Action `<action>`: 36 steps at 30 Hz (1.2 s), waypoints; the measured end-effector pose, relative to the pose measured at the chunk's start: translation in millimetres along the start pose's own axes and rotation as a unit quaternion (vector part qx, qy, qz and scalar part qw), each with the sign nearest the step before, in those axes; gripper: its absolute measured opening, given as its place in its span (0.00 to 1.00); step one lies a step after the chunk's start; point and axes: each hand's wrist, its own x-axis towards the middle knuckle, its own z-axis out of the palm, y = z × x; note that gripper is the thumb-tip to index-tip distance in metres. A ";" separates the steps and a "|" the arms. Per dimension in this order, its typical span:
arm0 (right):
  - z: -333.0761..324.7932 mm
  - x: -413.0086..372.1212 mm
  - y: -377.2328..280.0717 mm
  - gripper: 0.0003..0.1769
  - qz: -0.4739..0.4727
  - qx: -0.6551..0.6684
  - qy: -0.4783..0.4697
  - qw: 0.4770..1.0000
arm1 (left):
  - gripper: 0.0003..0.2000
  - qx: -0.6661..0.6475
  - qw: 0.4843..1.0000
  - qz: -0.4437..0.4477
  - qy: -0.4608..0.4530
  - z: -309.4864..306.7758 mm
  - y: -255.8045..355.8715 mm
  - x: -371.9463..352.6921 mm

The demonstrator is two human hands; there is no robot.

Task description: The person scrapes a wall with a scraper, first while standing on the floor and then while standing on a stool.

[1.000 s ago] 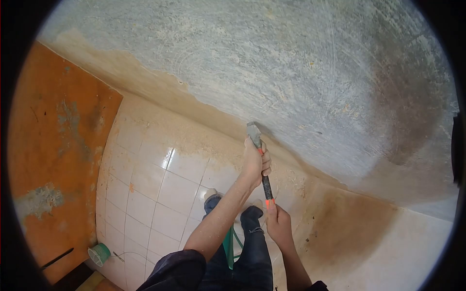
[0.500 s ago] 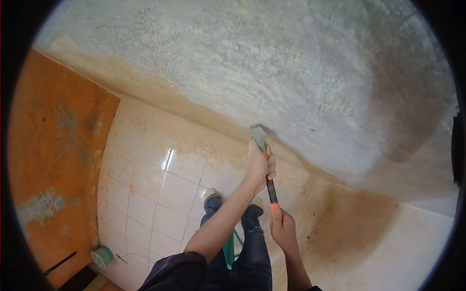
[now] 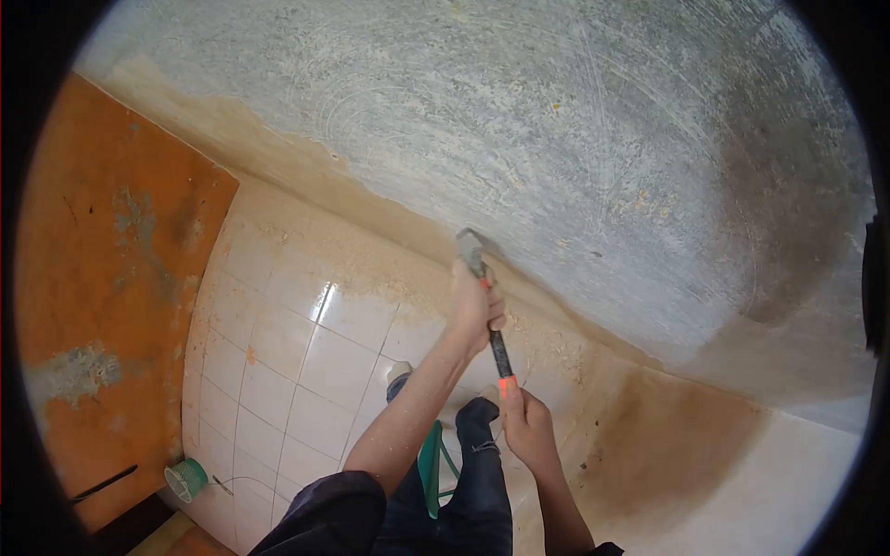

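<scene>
By the grey wall (image 3: 556, 139) above white tiles (image 3: 297, 371), left hand (image 3: 475, 308) and right hand (image 3: 527, 428) hold the scraper (image 3: 501, 352), each grip closed.

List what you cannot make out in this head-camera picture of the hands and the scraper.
Head view:
- Blade of the scraper: too small; contact with the wall unclear.
- Its upper handle: hidden inside the left hand.
- Fingers of the right hand: mostly hidden behind its back.
- The green thing by the legs: mostly covered by them.
- The round object, lower left: too small to name.
</scene>
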 end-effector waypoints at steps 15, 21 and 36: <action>0.2 -13.4 -21.9 0.27 0.005 -0.008 0.022 1.000 | 0.22 -0.008 0.999 -0.049 0.003 9.6 5.2 -13.7; 11.8 -14.5 -29.4 0.27 0.026 0.008 0.024 0.999 | 0.22 0.010 1.000 -0.016 -0.009 0.7 14.7 -8.8; 30.2 -1.3 -39.4 0.27 0.008 -0.033 0.032 0.999 | 0.21 0.004 1.000 -0.011 -0.010 -21.9 39.7 2.4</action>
